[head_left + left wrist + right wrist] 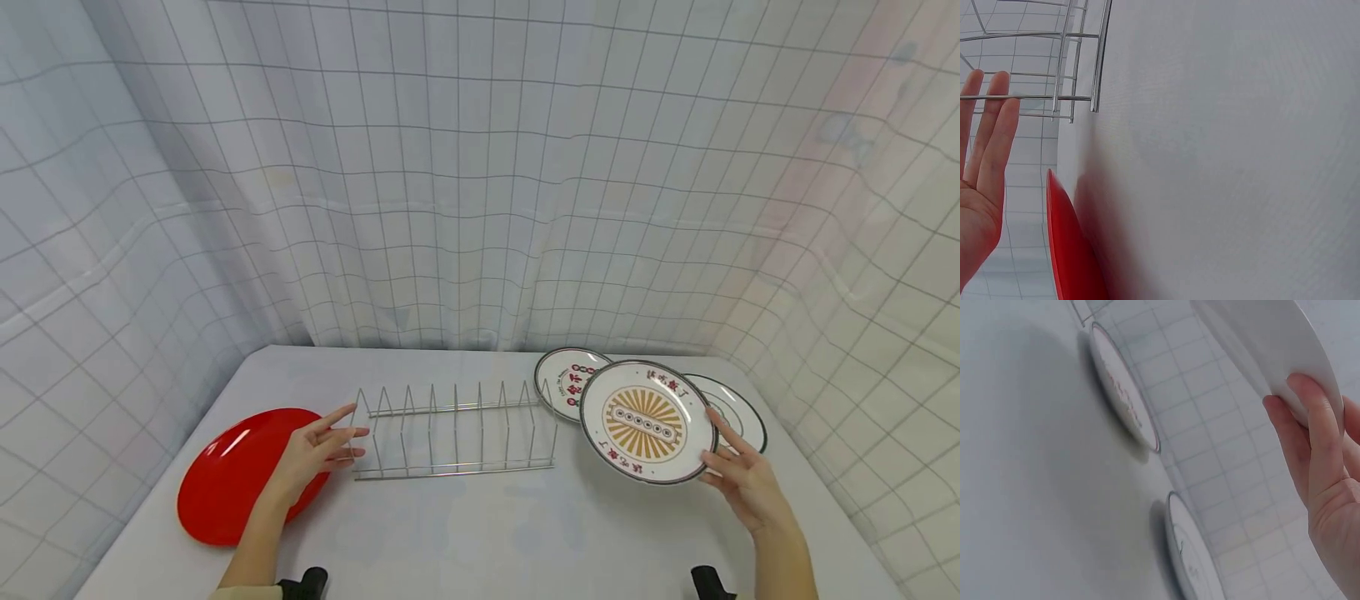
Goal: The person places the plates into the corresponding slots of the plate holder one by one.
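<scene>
My right hand holds a white plate by its right edge, up off the table and tilted. The plate has a dark rim, a gold sunburst in the middle and red characters. In the right wrist view, fingers lie along the plate's underside. At the left end of the wire dish rack is my left hand, its fingers extended against the end wires. The left wrist view shows those straight fingers at a rack wire.
A red oval plate lies left of the rack, partly behind my left forearm. Behind the held plate, a white plate with red lettering and another dark-rimmed plate lie on the white table. Checked curtains surround the table.
</scene>
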`<state>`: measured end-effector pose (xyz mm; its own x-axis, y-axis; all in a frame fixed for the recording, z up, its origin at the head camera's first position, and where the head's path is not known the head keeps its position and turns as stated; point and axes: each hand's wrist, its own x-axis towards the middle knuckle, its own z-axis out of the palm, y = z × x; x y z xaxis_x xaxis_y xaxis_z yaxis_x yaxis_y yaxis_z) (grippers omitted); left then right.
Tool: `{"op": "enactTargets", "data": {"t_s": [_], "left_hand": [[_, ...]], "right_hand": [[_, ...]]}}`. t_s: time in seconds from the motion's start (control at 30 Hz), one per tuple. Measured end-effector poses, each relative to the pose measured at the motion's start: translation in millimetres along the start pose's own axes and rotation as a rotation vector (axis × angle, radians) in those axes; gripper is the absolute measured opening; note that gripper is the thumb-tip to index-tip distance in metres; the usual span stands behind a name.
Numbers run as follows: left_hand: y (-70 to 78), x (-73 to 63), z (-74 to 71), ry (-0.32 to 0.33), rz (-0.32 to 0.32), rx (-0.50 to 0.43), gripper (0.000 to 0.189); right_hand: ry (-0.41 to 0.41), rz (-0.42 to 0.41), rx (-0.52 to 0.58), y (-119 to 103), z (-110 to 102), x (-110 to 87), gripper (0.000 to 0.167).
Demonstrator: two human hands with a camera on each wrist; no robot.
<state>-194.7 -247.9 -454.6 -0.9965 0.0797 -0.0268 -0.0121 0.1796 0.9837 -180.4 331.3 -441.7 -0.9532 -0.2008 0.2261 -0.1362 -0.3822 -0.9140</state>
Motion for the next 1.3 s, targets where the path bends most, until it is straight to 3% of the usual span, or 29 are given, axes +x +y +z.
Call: {"op": "enactTargets", "data": {"t_s": [0.33,0.53,0.77,1.0,1.3], "left_hand": [[1.9,0.3,0.7,0.009,-0.016,0.004,0.055],[4.2,-1.4,1.1,-0.005,-0.009,0.009,0.058],[4.7,-1.0,2.0,0.0,-0.009,0.016,0.057],[4.8,-1.7,3.2,-0.002,-0.004,0.015,0.057],[4.3,-2.7,1.2,0.015,-0.035,0.032,0.059]], "right_hand": [[-0.057,0.023,-0.108,-19.6,64.9,52.1,0.065],[-0.141,0.103,-0.169,-11.3,112.4,83.9,0.07],[-0.171,0.208,-0.254,3.6,171.5,115.8,0.069],[-0.217,0.247,-0.301,16.2,221.7,136.8,0.067],[-0.284,0.23,-0.468,21.7,267.0,151.8,0.066]]}}
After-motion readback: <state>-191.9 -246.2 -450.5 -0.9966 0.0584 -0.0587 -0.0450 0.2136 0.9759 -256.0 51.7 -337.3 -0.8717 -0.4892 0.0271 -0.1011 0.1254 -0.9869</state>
